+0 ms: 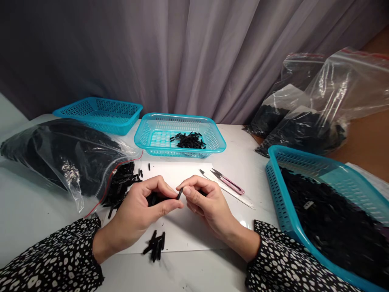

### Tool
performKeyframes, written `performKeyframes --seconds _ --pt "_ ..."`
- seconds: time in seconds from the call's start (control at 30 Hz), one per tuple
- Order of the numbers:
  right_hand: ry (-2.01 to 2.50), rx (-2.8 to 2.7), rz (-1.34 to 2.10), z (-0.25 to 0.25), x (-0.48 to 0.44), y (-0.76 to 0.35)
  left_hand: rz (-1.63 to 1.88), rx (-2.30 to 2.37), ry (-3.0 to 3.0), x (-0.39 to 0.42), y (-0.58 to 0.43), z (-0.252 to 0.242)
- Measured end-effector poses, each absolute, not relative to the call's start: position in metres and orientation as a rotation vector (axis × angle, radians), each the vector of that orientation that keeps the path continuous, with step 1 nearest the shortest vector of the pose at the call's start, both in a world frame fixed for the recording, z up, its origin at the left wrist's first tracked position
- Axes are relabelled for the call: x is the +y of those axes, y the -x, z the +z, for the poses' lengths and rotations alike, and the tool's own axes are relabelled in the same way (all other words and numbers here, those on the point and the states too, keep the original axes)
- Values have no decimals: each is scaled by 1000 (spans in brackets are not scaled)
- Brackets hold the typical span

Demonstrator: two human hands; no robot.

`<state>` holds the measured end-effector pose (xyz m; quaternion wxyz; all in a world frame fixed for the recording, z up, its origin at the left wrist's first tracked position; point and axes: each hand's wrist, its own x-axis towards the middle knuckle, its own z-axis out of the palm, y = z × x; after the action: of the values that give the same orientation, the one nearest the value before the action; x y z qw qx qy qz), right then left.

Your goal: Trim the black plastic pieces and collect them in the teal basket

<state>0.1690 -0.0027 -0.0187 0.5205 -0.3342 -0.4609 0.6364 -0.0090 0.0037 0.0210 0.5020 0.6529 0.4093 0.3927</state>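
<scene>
Frame centre: left hand [141, 209] curled round stick bunch [153, 198]. Right hand [206, 202] pinches single stick [180, 193] between thumb and forefinger, touching left thumb. Both over paper [182, 231]. Pile [155, 245] just below; snips [227, 182] right of hands.

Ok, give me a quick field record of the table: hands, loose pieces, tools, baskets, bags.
left hand: grips a bunch of black pieces
right hand: pinches a single black piece at its fingertips
white sheet: under both hands, small pile near the left wrist
pink snips: lying along a white ruler, right of the hands
middle basket: a few pieces inside
right basket: heaped with pieces
far basket: behind the left bag
left bag: open, pieces spilling at its mouth
</scene>
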Motion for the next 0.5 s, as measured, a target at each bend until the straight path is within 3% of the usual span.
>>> performKeyframes --seconds 0.5 --pt "828 -1272 1476 -14 -5 -169 686 718 -756 5 10 17"
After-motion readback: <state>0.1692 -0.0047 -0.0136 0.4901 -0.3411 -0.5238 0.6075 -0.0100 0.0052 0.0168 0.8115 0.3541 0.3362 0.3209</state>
